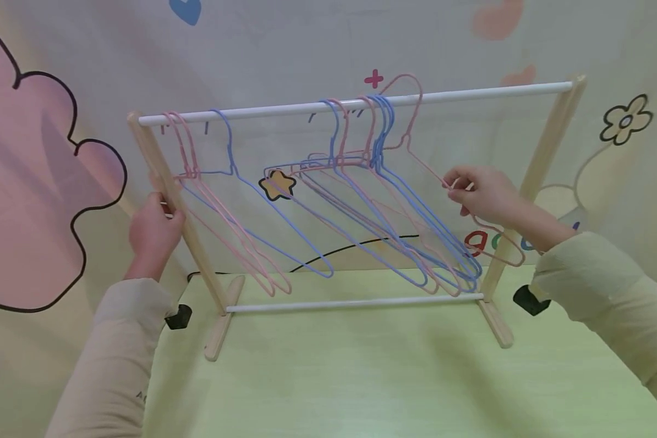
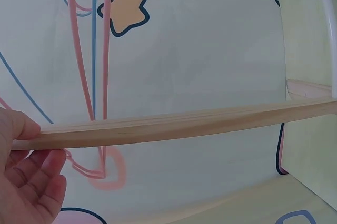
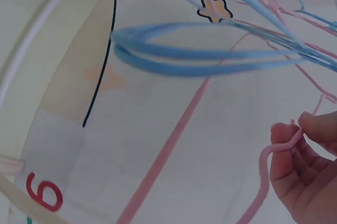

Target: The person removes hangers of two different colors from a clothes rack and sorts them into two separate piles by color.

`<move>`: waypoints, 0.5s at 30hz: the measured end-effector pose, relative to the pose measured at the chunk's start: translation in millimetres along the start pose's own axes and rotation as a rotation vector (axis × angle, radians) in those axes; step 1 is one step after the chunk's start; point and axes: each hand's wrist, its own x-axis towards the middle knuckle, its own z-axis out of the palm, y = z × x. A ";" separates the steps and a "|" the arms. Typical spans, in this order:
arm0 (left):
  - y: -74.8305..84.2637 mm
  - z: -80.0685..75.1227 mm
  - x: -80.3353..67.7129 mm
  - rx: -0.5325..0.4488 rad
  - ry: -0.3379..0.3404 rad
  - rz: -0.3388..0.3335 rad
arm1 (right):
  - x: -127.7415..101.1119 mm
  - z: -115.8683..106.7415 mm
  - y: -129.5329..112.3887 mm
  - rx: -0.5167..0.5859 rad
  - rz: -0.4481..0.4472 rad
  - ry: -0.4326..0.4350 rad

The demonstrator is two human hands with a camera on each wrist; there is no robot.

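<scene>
My right hand [image 1: 487,194] pinches the shoulder wire of a pink hanger [image 1: 428,168] between thumb and fingers. Its hook arches higher than the white top rod [image 1: 487,94], the tip close to the rod. On the left, my left hand [image 1: 156,230] grips the wooden side post [image 1: 199,243] of the rack; in the left wrist view, thumb and fingers [image 2: 50,169] lie on either side of that post [image 2: 184,129]. Several blue hangers [image 1: 416,188] hang just left of the held one, with pink ones among them.
Two pink hangers [image 1: 224,222] and a blue hanger [image 1: 281,213] hang near the left post. The rack's right post [image 1: 553,140] stands behind my right forearm. A lower white rod [image 1: 356,303] joins the wooden feet on the pale green table [image 1: 339,377]. Black clamps [image 1: 531,300] sit at the table's sides.
</scene>
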 end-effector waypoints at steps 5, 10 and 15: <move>0.4 0.4 -0.6 0.005 -0.002 0.000 | -12.7 -21.7 8.7 -0.055 0.061 0.027; 1.3 -0.6 -1.5 0.011 -0.001 -0.003 | -29.4 -38.6 28.0 -0.149 0.078 0.064; 1.5 -0.7 -1.9 0.023 -0.012 -0.003 | -45.5 -51.0 51.0 -0.189 0.095 0.092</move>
